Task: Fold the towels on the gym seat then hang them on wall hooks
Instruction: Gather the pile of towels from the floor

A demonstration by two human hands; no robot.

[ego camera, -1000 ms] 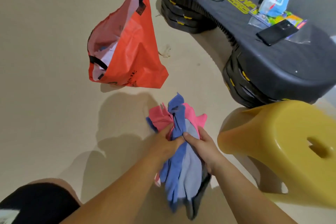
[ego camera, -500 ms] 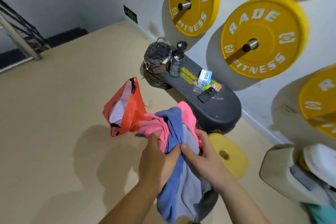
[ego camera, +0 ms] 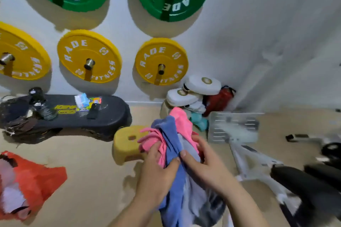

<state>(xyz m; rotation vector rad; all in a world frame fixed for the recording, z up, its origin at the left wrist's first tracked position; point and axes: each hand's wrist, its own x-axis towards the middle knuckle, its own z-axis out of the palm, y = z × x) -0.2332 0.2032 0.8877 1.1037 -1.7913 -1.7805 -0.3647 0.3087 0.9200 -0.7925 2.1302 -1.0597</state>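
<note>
Several towels [ego camera: 170,134], pink, blue and grey, are being held as one bunched bundle. The pink and blue side is being gripped by the left hand [ego camera: 156,175], fingers curled round the cloth; the grey side is being clasped by the right hand [ego camera: 204,166]. Just behind the grip a yellow stool [ego camera: 124,143] is being partly covered; right of it, blurred, what may be a gym machine [ego camera: 302,186] is showing
</note>
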